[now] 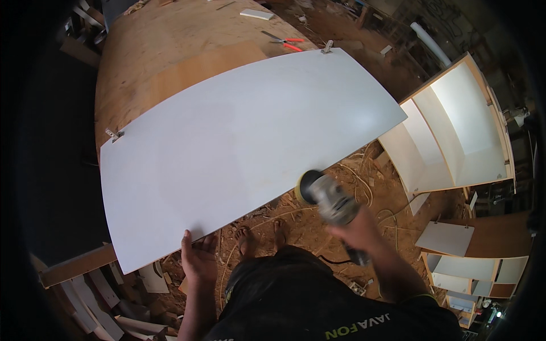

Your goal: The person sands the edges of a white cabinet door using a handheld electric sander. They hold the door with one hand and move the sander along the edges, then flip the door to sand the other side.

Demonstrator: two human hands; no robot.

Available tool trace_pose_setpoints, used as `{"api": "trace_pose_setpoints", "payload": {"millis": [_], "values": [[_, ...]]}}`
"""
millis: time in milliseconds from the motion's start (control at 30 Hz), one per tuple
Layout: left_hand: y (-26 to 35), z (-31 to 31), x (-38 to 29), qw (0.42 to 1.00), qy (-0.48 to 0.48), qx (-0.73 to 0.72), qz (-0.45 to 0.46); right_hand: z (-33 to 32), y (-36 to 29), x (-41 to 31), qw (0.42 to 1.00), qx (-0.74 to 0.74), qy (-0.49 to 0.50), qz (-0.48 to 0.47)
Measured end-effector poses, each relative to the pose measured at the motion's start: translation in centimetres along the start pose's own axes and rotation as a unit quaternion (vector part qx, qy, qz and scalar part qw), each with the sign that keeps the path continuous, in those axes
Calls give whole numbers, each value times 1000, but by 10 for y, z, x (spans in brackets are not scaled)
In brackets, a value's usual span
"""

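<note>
A large white panel (239, 140) lies across the wooden worktable, with a metal cabinet hinge (114, 134) at its left corner and another hinge (327, 47) at its far right. My left hand (200, 255) grips the panel's near edge, thumb on top and fingers underneath. In my right hand (360, 230) is an angle grinder (332, 198), somewhat blurred. Its round pad with a yellowish rim (304, 187) is at the panel's near edge; whether it touches the edge I cannot tell.
Red-handled pliers (288, 41) and a white offcut (257, 14) lie on the worktable (132, 76). Open white cabinet carcasses stand at right, one (460, 123) close to the panel's right corner. A cable (362, 183) crosses the debris-strewn floor near my feet (260, 238). Board offcuts (94, 294) lean at lower left.
</note>
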State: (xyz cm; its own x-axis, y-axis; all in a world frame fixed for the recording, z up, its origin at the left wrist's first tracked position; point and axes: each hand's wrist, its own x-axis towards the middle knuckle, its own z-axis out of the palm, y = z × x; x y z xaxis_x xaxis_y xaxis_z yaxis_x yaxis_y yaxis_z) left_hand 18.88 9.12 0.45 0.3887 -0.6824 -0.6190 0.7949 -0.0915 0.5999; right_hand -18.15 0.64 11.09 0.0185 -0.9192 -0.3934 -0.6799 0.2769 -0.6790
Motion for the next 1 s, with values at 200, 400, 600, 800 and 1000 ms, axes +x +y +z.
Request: {"api": "trace_pose_setpoints", "payload": {"millis": [200, 400, 600, 800, 1000], "values": [[-11, 20, 0, 999, 29, 14, 5, 21, -4, -7, 995, -25, 0, -101], [-13, 17, 2, 999, 22, 25, 22, -56, 32, 38, 998, -20, 39, 38], [8, -2, 6, 995, 73, -5, 72, -82, 38, 46, 998, 33, 45, 14], [66, -46, 12, 991, 67, -21, 116, 2, 3, -3, 999, -5, -32, -27], [68, -50, 16, 988, 83, -21, 130, 9, -1, 1, 1000, -23, 11, 14]]}}
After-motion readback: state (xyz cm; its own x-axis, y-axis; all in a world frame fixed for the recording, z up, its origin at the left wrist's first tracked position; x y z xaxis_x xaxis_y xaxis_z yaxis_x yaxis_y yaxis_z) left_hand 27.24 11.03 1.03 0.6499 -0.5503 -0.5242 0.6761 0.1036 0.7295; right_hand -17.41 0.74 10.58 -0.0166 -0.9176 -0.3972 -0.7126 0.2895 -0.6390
